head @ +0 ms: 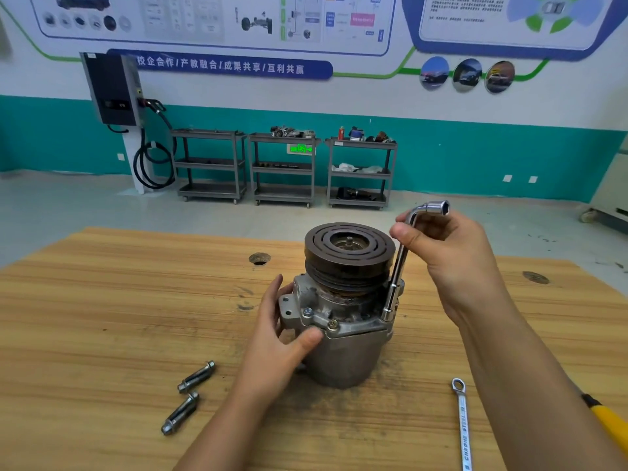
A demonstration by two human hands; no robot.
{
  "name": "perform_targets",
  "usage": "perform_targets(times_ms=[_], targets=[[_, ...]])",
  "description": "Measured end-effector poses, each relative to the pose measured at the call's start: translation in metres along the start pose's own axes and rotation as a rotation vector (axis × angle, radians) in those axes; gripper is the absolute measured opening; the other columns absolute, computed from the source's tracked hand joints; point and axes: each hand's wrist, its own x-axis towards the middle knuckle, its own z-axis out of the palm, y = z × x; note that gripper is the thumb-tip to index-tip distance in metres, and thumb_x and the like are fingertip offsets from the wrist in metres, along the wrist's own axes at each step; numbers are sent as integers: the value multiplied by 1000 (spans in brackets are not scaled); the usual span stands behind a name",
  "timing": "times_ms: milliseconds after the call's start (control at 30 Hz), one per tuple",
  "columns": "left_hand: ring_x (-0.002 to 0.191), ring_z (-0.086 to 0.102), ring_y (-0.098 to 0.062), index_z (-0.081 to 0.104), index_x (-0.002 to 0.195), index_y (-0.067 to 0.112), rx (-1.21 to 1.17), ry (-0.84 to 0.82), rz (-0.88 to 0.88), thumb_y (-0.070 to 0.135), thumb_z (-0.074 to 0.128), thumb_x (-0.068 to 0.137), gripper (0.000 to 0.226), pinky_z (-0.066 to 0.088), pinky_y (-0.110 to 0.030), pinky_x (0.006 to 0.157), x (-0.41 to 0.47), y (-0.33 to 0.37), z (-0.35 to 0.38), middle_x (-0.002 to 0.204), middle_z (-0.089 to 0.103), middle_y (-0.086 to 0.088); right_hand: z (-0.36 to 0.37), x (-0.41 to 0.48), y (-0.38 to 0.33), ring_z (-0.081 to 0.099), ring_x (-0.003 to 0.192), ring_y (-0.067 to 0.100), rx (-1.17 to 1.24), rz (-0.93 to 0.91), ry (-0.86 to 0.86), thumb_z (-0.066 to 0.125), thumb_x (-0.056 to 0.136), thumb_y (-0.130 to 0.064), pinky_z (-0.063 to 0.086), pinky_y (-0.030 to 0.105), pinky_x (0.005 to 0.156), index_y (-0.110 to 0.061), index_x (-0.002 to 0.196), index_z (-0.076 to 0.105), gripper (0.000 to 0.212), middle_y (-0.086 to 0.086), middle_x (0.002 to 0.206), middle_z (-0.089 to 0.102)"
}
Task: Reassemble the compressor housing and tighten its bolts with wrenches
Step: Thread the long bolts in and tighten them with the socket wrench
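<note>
Left hand (275, 338) clasps the near left side of the compressor (343, 321), thumb pressed just under the flange. Right hand (452, 253) pinches the L-shaped socket wrench (397, 266) at its bend, and the lower socket sits on the flange's right side. The compressor stands upright, pulley (350, 253) on top, mid-workbench (102, 300) toward the far edge. Two flange bolts (332, 323) are seated in front. Two long bolts (197, 377) lie near the front-left, a ring spanner (462, 426) front-right.

Likely trouble: the shank runs close beside the pulley rim, so a tilted socket could slip and round the bolt head. Hard torque could also twist the round body under a one-handed hold.
</note>
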Motion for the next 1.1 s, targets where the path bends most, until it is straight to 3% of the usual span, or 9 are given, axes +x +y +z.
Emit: perform_targets(times_ms=[67, 167, 300, 433, 533, 667, 800, 933, 1100], targets=[[123, 44, 3, 9, 139, 56, 64, -22, 3, 56, 81, 46, 118, 41, -19, 97, -3, 2, 4, 136, 33, 32, 4, 0, 0, 60, 69, -4, -97, -18, 31, 72, 79, -10, 45, 10, 64, -23, 75, 64, 16, -16, 67, 66], [132, 31, -6, -2, 125, 72, 189, 13, 28, 61, 83, 37, 124, 28, -32, 109, -4, 7, 12, 146, 24, 18, 10, -2, -2, 58, 66, -5, -217, -74, 62, 73, 78, -15, 45, 10, 63, -24, 73, 62, 15, -13, 68, 65], [128, 31, -4, 0, 120, 75, 255, 84, 46, 53, 86, 41, 119, 27, -30, 107, -4, 6, 15, 141, 28, 18, 8, -2, -8, 60, 68, -6, -225, -69, 41, 74, 77, -16, 45, 8, 62, -27, 72, 64, 15, -17, 70, 68], [126, 38, -6, 9, 128, 68, 243, 97, 26, 57, 84, 36, 119, 31, -31, 106, -2, 3, 13, 140, 35, 16, -11, 12, -16, 66, 73, 0, 25, -50, 83, 66, 83, -8, 46, 11, 58, -24, 81, 65, 17, -11, 71, 72], [126, 41, -6, 12, 132, 63, 208, 71, 19, 55, 84, 36, 121, 35, -36, 108, -1, 2, 11, 139, 37, 16, -16, 19, -10, 66, 70, 2, -55, -17, 19, 60, 87, -4, 47, 13, 56, -22, 85, 64, 18, -10, 69, 72], [127, 39, -3, 11, 132, 64, 210, 43, 22, 53, 84, 38, 119, 33, -28, 104, 1, 1, 9, 138, 34, 22, -15, 19, 4, 66, 70, 3, -66, 23, -17, 57, 90, -3, 47, 13, 56, -19, 87, 64, 18, -8, 71, 73], [127, 37, -3, 9, 133, 62, 222, 31, 20, 52, 84, 41, 120, 31, -29, 106, 1, -1, 8, 134, 32, 29, -17, 21, 6, 67, 70, 5, -35, 13, -50, 55, 91, -3, 46, 13, 54, -19, 88, 63, 18, -5, 73, 73], [124, 33, 1, 4, 136, 60, 261, 37, 29, 48, 86, 46, 123, 26, -24, 101, 2, -2, 8, 123, 24, 44, -14, 19, 9, 66, 71, 5, -38, 9, -66, 54, 91, -2, 47, 14, 54, -18, 88, 63, 18, -5, 72, 73], [122, 29, 4, 3, 136, 59, 284, 51, 34, 48, 86, 47, 123, 24, -22, 100, 2, -4, 8, 123, 23, 41, -23, 21, 6, 67, 77, 6, -83, 82, -189, 50, 92, 1, 49, 14, 59, -17, 92, 61, 21, -5, 77, 74]])
